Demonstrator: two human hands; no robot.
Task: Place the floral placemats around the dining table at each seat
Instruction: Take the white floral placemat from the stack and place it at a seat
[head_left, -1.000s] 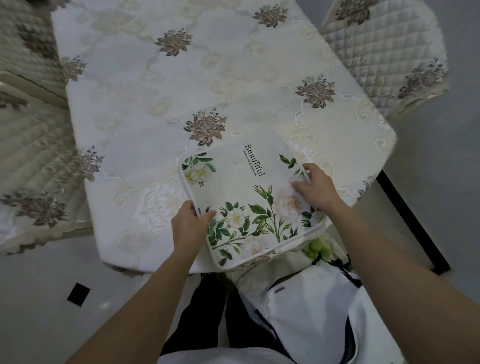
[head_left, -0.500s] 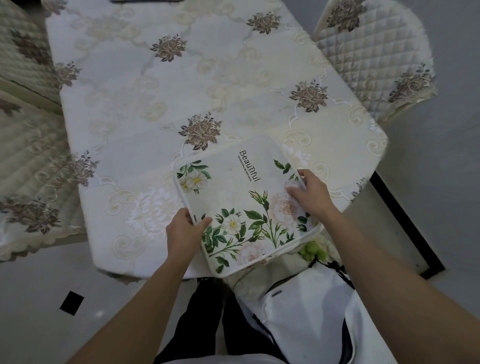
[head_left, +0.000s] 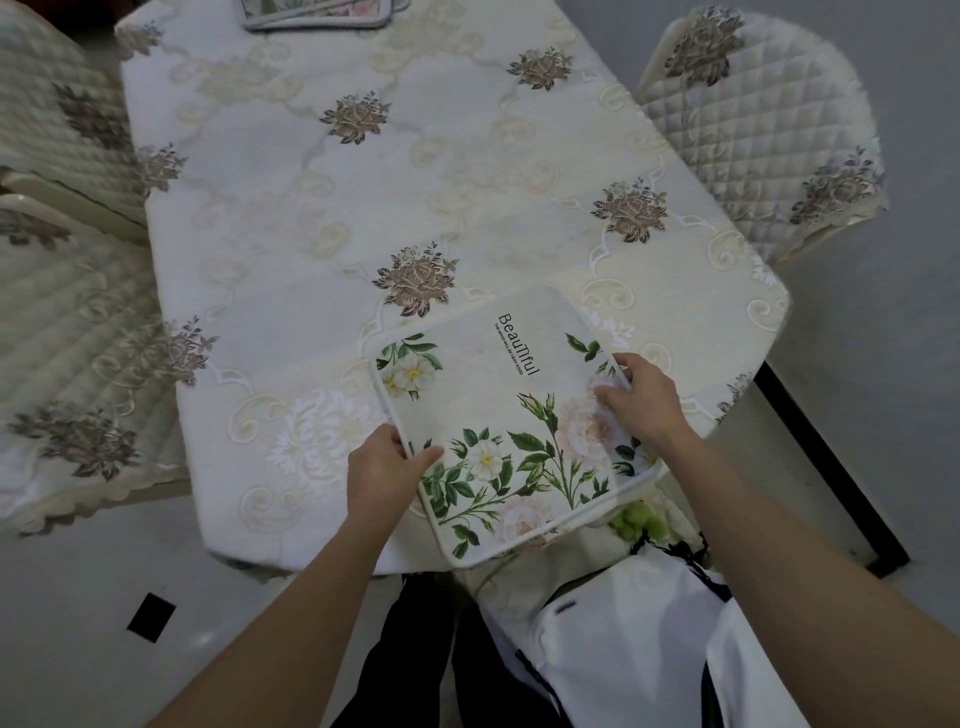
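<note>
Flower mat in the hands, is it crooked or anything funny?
Yes. The white floral fabric placemat sits askew, turned at an angle to the table's near edge, and its near corner hangs off the cream embroidered tablecloth. The left hand and right hand hold its sides, so it may not be settled yet.

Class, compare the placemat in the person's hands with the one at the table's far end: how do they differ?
The near placemat is gripped by the left hand and right hand; the far placemat lies untouched. The near placemat overhangs the table edge; the far placemat lies on it, cut off by the frame. Both are floral.
</note>
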